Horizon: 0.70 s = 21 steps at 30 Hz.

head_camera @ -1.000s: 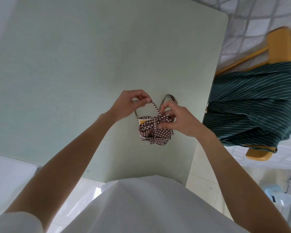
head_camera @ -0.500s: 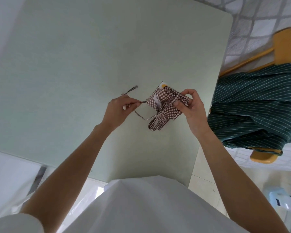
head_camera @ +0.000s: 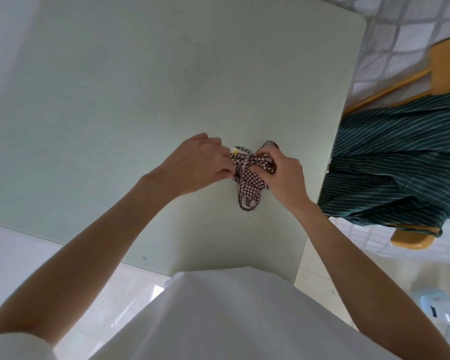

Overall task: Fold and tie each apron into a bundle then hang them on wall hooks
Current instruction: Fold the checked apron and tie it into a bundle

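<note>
Nearest the camera, a white shirt (head_camera: 244, 320) fills the bottom edge and both bare forearms reach out over the pale green worktop (head_camera: 140, 100).

Mid-worktop, toward its right side, sits the checked apron bundle (head_camera: 247, 172), brown-and-white gingham, already folded down small. Left hand (head_camera: 200, 162) and right hand (head_camera: 283, 175) are close together, one on each side of the bundle, both clamped on it. Fingers curl into the cloth or its straps; exactly which strand each hand pinches cannot be told. A thin strap crosses the top of the bundle, and a strap loop (head_camera: 248, 201) hangs off the near side onto the worktop. Another small loop pokes out at the far right of the bundle. A yellowish tag shows at its far-left corner.

Right of the worktop, off its edge, a green striped apron (head_camera: 400, 157) lies draped unfolded over a yellow wooden chair (head_camera: 442, 63).

Progress, as a judgement: folding of the checked apron looks done, tying is in hand and the knot not clearly finished. Left to do: cinch it, hang it, then fold, tie and hang the striped one. No wall hooks in view.
</note>
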Tool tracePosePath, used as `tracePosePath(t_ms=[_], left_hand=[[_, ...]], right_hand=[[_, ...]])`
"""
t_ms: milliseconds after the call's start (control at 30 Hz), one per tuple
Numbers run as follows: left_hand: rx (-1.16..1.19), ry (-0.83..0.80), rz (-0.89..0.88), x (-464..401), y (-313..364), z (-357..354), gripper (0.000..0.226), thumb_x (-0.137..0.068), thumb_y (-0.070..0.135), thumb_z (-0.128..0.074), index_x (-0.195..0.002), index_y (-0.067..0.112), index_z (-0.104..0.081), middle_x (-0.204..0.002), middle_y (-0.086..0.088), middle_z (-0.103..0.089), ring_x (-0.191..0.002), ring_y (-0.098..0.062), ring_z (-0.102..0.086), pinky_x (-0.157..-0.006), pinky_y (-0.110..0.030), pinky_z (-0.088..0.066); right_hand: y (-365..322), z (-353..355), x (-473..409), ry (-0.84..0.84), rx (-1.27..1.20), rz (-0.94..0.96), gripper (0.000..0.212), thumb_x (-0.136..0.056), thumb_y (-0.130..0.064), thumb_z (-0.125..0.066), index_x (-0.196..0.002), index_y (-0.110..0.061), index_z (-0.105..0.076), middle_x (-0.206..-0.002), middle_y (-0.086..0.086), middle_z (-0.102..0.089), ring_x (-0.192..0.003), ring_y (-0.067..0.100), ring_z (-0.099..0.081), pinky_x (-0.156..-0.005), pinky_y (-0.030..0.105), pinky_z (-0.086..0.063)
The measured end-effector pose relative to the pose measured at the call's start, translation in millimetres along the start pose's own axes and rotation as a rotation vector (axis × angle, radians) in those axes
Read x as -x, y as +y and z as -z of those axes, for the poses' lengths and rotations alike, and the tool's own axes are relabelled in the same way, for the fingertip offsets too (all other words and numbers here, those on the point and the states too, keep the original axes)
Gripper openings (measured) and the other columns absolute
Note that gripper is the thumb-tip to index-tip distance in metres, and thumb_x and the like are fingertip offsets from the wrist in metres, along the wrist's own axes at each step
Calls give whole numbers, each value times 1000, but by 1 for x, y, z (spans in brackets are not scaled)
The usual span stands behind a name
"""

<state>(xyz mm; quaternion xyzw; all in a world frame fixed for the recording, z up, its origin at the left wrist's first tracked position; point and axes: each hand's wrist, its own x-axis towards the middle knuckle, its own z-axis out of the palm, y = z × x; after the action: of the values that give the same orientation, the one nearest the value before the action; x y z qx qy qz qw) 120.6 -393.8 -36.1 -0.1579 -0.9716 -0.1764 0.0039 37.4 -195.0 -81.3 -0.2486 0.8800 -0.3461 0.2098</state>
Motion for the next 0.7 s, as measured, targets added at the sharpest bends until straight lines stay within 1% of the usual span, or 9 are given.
tracePosePath(t_ms=[100, 200, 300, 400, 467, 533, 600, 667, 700], left_hand=[[275, -93, 169, -22, -13, 10, 16, -87, 37, -61, -90, 28, -73, -82, 10, -68, -77, -8, -55, -75, -25, -39], [720, -190, 362, -30, -22, 2, 12, -81, 29, -70, -91, 22, -73, -87, 8, -71, -80, -1, -60, -78, -15, -42], [963, -244, 505, -26, -23, -16, 11, -82, 23, -70, -92, 19, -71, -89, 2, -72, -85, -5, -65, -81, -13, -46], [1088, -223, 627, -16, -22, -34, 13, -83, 19, -69, -94, 13, -71, -90, -5, -72, -85, -12, -68, -83, -18, -50], [1141, -208, 657, -11, -18, -42, 18, -84, 15, -67, -100, 7, -70, -93, -6, -72, -86, -10, -67, -82, -16, -50], [1128, -128, 654, -5, -15, -45, 19, -85, 17, -67, -104, 12, -69, -97, -1, -71, -90, -4, -66, -84, -15, -47], [1012, 67, 681, 0, -13, -45, 19, -86, 26, -66, -105, 26, -66, -103, 11, -68, -96, -1, -62, -87, -18, -45], [958, 336, 832, 11, -10, -41, 3, -90, 30, -61, -92, 30, -63, -93, 15, -67, -86, -1, -62, -82, -22, -46], [946, 419, 951, 19, -7, -41, 14, -93, 33, -55, -83, 26, -61, -80, 13, -67, -75, -3, -62, -76, -24, -47]], right_hand=[[-5, 0, 2, -205, -75, 80, 28, -79, -29, -73, -103, -19, -62, -93, -7, -69, -82, 11, -64, -74, 31, -49], [-9, 4, 4, -399, -319, 39, 31, -78, -22, -75, -105, -20, -60, -100, 3, -68, -92, 19, -64, -84, 39, -50], [-12, 5, 8, -423, -407, 49, 37, -78, -18, -75, -107, -22, -52, -101, 9, -63, -93, 27, -61, -85, 39, -47], [-17, 6, 13, -417, -535, 21, 44, -80, -11, -73, -113, -28, -50, -92, -6, -65, -83, 19, -62, -75, 27, -52], [-18, 6, 15, -421, -510, 35, 50, -82, -11, -71, -124, -29, -52, -102, -15, -65, -92, 16, -63, -84, 25, -51], [-17, 4, 15, -450, -455, 57, 45, -82, -13, -70, -123, -28, -58, -111, -21, -64, -103, 6, -62, -92, 23, -48], [-17, 3, 15, -463, -478, 23, 38, -82, -12, -69, -115, -30, -62, -106, -24, -67, -104, 0, -61, -91, 20, -48], [-16, 4, 15, -420, -518, -7, 37, -81, -9, -69, -110, -31, -63, -100, -25, -68, -99, -2, -62, -88, 17, -48], [-14, 5, 14, -388, -541, -19, 38, -81, -7, -68, -110, -31, -62, -99, -24, -69, -97, -2, -63, -86, 16, -48]])
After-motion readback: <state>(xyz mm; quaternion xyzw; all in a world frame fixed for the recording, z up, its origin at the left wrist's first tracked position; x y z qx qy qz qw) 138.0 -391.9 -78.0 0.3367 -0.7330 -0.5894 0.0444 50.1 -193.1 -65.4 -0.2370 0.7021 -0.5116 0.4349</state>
